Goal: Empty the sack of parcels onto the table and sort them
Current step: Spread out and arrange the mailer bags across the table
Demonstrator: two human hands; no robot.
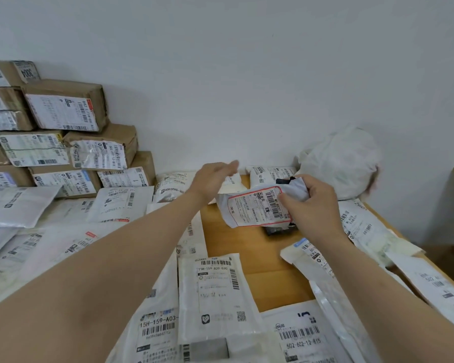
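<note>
Sorting looks well underway; emptying looks done, judging by how things lie.

- Table (262, 279): wood shows only in a centre patch, the rest is covered in post.
- Cardboard boxes (63, 108): stacked in tiers against the wall, upper left of the frame. Reads as a finished group.
- Flat mail bags (215, 289): overlapping across the left and bottom of the frame, more loose ones along the right edge. Can't tell which are sorted and which are waiting; my guess is the right-side ones are left to do.
- Sack (344, 163): white, crumpled, slumped against the wall at centre right. Looks empty, but the inside is not visible.
- Small parcel (254, 208): white bag with a red-bordered label, centre of the frame, lifted off the wood and tilted, label facing the camera. This is the item in hand.
- Right hand (315, 203): grips the parcel's bunched right end, thumb on the label face, fingers (312, 186) curled round the back.
- Left hand (212, 180): just left of the parcel and above it, not touching. Fingers (231, 166) straight and together, blurred, holding nothing.

Next call: pick a pile for this parcel.
</note>
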